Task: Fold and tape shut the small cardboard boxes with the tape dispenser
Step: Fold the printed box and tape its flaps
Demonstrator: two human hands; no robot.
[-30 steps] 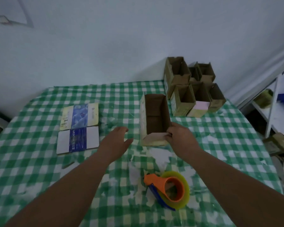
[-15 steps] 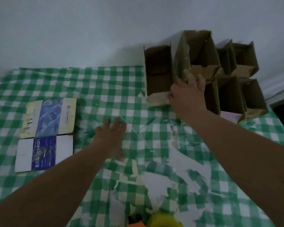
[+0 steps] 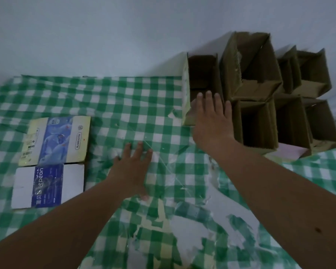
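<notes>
Green-and-white checked cloth [image 3: 109,98], torn in patches, covers the table against a pale wall. Left of the fingers lie two flattened printed cartons [image 3: 52,162], side by side. Next, the left hand [image 3: 133,169] rests flat on the cloth, fingers straight and spread, holding nothing. Further right, the right hand [image 3: 211,121] presses straight fingers against the near end of an open cardboard box [image 3: 200,74], gripping nothing. Beyond those fingertips, more open boxes [image 3: 279,105] are clustered at the wall.
</notes>
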